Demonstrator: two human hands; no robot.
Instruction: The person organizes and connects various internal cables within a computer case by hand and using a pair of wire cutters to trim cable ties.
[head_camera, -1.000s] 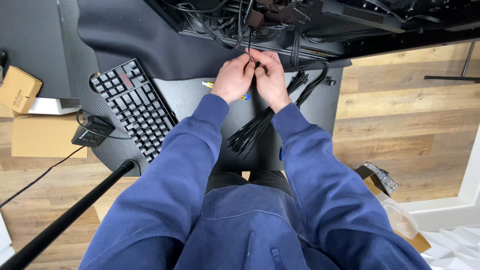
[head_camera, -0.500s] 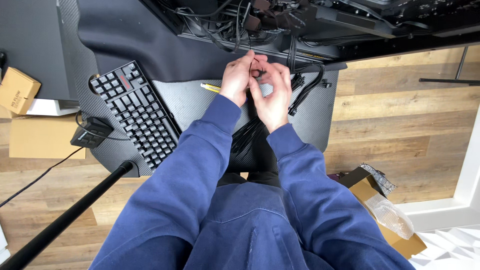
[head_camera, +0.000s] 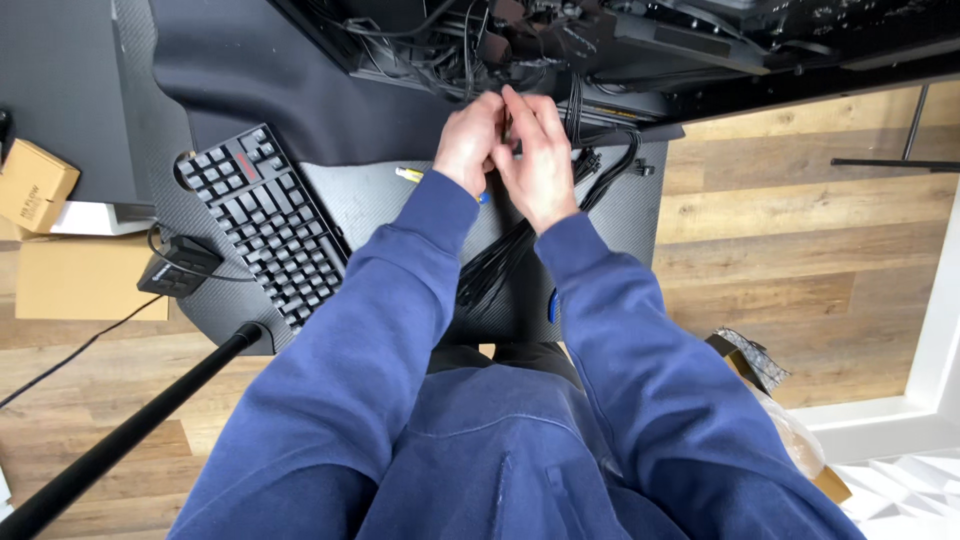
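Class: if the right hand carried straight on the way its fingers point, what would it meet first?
Probably the tangle of black cables in the open computer case just beyond the right hand; depth is unclear.

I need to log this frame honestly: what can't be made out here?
- Head view: what the left hand and right hand pinch; fingers cover it.
- Black cable bundle: lower end hidden by sleeves.
- Open computer case: cut off by top edge, interior too dark.

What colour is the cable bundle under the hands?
Black, seen in the head view: the cable bundle trails from the hands across the dark desk mat.
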